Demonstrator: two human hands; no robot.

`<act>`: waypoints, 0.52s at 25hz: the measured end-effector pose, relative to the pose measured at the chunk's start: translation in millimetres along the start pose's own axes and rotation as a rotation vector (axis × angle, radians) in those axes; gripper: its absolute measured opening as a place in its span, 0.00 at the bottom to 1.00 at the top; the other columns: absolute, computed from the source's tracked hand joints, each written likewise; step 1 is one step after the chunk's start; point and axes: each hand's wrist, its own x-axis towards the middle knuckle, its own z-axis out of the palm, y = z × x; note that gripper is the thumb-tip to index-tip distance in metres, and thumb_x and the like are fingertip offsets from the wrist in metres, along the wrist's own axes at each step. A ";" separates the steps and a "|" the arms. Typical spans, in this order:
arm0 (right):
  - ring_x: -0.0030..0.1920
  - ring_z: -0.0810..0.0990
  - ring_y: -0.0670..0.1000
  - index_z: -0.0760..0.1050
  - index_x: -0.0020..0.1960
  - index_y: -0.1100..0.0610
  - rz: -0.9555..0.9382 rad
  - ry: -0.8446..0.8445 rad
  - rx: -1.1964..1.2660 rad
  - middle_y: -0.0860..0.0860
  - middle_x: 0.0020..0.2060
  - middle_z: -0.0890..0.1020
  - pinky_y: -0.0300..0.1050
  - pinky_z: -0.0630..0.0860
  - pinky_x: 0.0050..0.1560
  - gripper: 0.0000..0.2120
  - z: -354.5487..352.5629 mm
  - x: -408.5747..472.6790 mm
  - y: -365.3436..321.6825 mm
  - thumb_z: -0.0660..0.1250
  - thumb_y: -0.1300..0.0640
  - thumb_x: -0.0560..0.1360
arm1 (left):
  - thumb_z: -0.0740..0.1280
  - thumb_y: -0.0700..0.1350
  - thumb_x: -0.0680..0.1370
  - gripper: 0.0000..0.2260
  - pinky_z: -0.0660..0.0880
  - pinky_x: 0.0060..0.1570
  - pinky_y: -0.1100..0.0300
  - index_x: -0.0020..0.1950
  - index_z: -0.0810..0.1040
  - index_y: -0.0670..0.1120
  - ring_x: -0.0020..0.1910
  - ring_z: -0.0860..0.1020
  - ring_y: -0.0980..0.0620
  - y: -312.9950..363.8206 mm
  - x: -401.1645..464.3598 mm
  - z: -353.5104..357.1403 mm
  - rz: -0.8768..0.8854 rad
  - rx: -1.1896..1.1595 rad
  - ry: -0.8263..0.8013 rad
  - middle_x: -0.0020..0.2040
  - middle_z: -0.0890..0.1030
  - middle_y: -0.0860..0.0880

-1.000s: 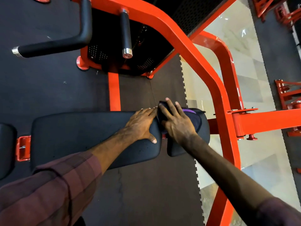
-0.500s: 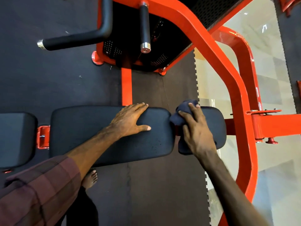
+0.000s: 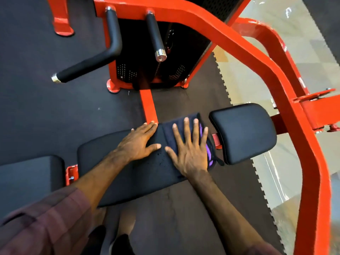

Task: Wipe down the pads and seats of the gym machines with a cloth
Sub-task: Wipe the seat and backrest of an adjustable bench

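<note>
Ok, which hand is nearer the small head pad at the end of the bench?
Right. The right hand lies flat on the cloth beside the small head pad; the left hand rests further along the long pad.

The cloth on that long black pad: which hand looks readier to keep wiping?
Right hand: its spread fingers press the cloth flat on the long pad. The left hand rests bare beside it.

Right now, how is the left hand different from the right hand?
The right hand presses flat on the cloth with fingers spread wide; the left hand rests bare on the long pad with fingers close together. The right hand sits nearer the small pad; the left sits further from it. Both lie open, palm down, on the same long pad.
</note>
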 end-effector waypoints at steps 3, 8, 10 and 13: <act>0.85 0.45 0.65 0.51 0.87 0.48 -0.056 0.056 -0.044 0.57 0.86 0.47 0.73 0.55 0.78 0.35 10.0 -53.9 37.8 0.55 0.36 0.85 | 0.61 0.65 0.83 0.39 0.52 0.82 0.36 0.87 0.47 0.53 0.85 0.49 0.50 -6.1 0.0 1.4 0.044 -0.015 0.016 0.87 0.48 0.55; 0.84 0.44 0.68 0.50 0.87 0.51 0.359 0.094 0.013 0.62 0.85 0.47 0.71 0.48 0.81 0.33 9.0 1.5 1.8 0.51 0.38 0.86 | 0.59 0.64 0.84 0.35 0.53 0.81 0.38 0.87 0.49 0.54 0.84 0.53 0.50 -34.2 8.6 12.6 0.165 0.019 0.125 0.86 0.51 0.55; 0.84 0.43 0.67 0.49 0.87 0.50 0.274 0.074 0.007 0.61 0.85 0.47 0.72 0.48 0.81 0.33 16.7 -18.3 -30.7 0.50 0.39 0.87 | 0.59 0.62 0.85 0.34 0.55 0.81 0.37 0.87 0.50 0.53 0.84 0.54 0.49 -36.9 6.6 14.1 0.178 0.025 0.093 0.86 0.51 0.55; 0.85 0.45 0.63 0.51 0.86 0.49 0.179 0.101 -0.056 0.57 0.86 0.48 0.72 0.55 0.79 0.32 25.5 -73.4 -28.4 0.54 0.40 0.86 | 0.57 0.62 0.85 0.33 0.56 0.81 0.37 0.87 0.50 0.54 0.85 0.53 0.49 -38.3 6.2 9.4 0.186 0.015 0.067 0.86 0.50 0.56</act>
